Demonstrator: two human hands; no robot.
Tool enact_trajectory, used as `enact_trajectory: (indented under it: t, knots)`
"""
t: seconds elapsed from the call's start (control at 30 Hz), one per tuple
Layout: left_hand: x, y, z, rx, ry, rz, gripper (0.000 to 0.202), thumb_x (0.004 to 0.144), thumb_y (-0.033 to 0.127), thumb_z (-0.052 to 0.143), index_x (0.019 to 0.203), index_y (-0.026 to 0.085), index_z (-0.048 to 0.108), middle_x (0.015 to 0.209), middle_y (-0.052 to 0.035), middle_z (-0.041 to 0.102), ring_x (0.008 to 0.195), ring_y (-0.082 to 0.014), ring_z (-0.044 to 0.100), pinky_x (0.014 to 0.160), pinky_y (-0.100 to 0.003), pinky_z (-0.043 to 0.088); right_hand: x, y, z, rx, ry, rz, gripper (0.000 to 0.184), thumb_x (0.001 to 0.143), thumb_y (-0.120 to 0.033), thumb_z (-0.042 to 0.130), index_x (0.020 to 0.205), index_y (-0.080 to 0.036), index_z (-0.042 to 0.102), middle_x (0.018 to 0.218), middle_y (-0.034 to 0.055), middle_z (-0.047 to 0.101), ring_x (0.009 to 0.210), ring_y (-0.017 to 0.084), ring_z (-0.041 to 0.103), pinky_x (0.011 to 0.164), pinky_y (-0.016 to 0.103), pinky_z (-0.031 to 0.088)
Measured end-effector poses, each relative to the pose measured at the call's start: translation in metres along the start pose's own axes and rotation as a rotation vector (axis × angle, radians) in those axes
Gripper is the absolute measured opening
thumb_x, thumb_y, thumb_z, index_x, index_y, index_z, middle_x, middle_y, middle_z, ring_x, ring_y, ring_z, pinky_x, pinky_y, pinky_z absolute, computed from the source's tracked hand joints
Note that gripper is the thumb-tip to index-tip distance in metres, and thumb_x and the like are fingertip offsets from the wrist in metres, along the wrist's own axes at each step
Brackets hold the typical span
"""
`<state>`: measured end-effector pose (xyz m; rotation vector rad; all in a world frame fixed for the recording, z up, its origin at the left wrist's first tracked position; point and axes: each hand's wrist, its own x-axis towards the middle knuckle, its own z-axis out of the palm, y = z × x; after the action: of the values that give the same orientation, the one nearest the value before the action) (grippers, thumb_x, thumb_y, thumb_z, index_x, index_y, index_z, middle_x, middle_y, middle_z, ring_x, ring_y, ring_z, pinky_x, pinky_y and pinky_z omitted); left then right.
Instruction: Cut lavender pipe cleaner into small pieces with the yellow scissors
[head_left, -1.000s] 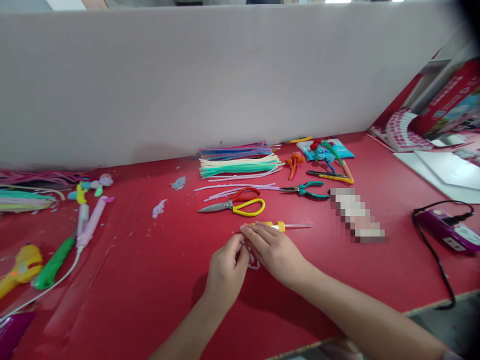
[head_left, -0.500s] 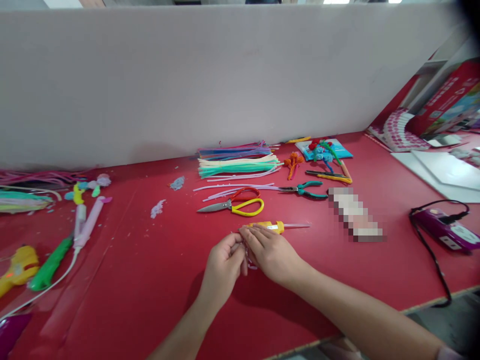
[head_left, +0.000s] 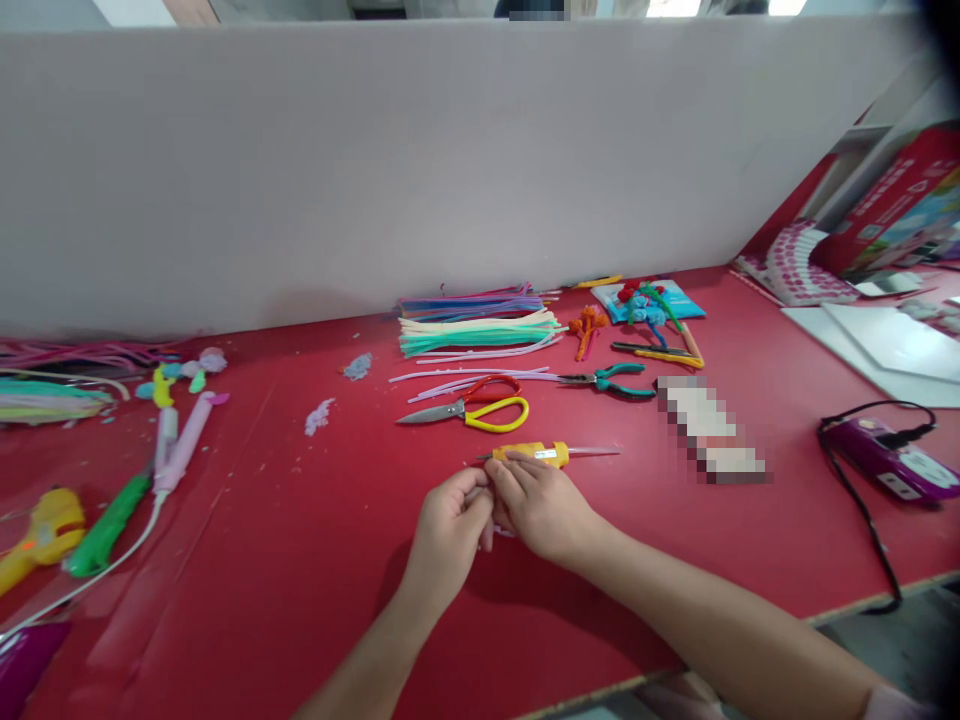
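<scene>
My left hand (head_left: 452, 517) and my right hand (head_left: 549, 508) meet over the red table, fingers closed together. A bit of lilac pipe cleaner (head_left: 504, 531) shows below and between the fingers; most of it is hidden. Just beyond my right hand lies a yellow glue gun (head_left: 551, 455) with a clear glue stick out of its back. Farther off are scissors (head_left: 495, 413) with red and yellow handles, teal pliers (head_left: 619, 381) and loose lilac pipe cleaners (head_left: 480, 376).
Bundles of pipe cleaners (head_left: 480, 330) lie by the grey partition (head_left: 450, 170). Pipe-cleaner flowers (head_left: 645, 300) rest on a blue packet. A purple power strip (head_left: 896, 460) with a black cord sits right. At left are a pink curling-iron-like tool (head_left: 184, 445) and another yellow glue gun (head_left: 52, 525).
My hands stay pressed together in nearly the same place, with only slight finger movement. The camera view has shifted slightly. Nothing on the table has visibly moved.
</scene>
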<state>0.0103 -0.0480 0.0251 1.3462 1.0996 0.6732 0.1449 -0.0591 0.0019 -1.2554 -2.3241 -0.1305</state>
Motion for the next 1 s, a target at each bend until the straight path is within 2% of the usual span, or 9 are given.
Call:
enact_trajectory:
  t: [0.2,0.37,0.47,0.63,0.83,1.0]
  knots:
    - [-0.002,0.002,0.0,-0.042,-0.012,0.011,0.013,0.073,0.02,0.041,0.066,0.015,0.051,0.038,0.0061,0.038,0.038,-0.0067,0.036,0.045,-0.019,0.033,0.0,0.001,-0.006,0.099,0.032,0.019,0.021,0.079,-0.017,0.039,0.095,-0.009,0.05,0.084,0.0084,0.061,0.079,0.015,0.056,0.085,0.031,0.04]
    - [-0.001,0.006,-0.002,-0.101,-0.042,-0.093,0.017,0.074,0.024,0.042,0.079,0.013,0.054,0.035,0.0066,0.038,0.034,-0.0052,0.028,0.036,-0.016,0.021,-0.001,0.01,-0.018,0.277,-0.008,0.066,0.029,0.082,-0.018,0.036,0.109,-0.013,0.045,0.099,0.0091,0.058,0.094,0.014,0.053,0.08,0.027,0.044]
    - [0.0,0.008,-0.003,-0.135,-0.065,-0.127,0.022,0.075,0.027,0.041,0.084,0.012,0.054,0.035,0.0066,0.038,0.032,-0.0045,0.022,0.034,-0.017,0.015,-0.002,0.015,-0.02,0.248,-0.015,0.019,0.032,0.082,-0.018,0.037,0.113,-0.012,0.042,0.104,0.0092,0.057,0.1,0.015,0.05,0.084,0.029,0.042]
    - [0.001,0.006,-0.002,-0.157,-0.072,-0.125,0.022,0.075,0.025,0.041,0.084,0.013,0.056,0.035,0.0063,0.038,0.031,-0.0047,0.023,0.034,-0.017,0.015,-0.003,0.015,-0.013,0.132,-0.004,-0.05,0.031,0.081,-0.018,0.039,0.111,-0.009,0.043,0.102,0.0097,0.059,0.098,0.016,0.052,0.089,0.031,0.04]
    - [0.0,0.004,-0.001,-0.234,-0.064,-0.164,0.015,0.073,0.023,0.042,0.07,0.014,0.052,0.035,0.006,0.038,0.032,-0.0042,0.026,0.035,-0.016,0.017,-0.003,0.014,-0.01,0.072,0.006,-0.072,0.031,0.081,-0.018,0.039,0.11,-0.009,0.043,0.102,0.0091,0.058,0.096,0.016,0.052,0.09,0.031,0.039]
    - [0.0,0.006,0.0,-0.248,-0.048,-0.159,0.013,0.072,0.02,0.041,0.067,0.014,0.052,0.035,0.0056,0.039,0.034,-0.0041,0.028,0.036,-0.015,0.021,-0.001,0.013,-0.007,0.06,-0.007,-0.067,0.029,0.081,-0.019,0.038,0.107,-0.007,0.044,0.095,0.0108,0.059,0.092,0.017,0.053,0.088,0.031,0.039]
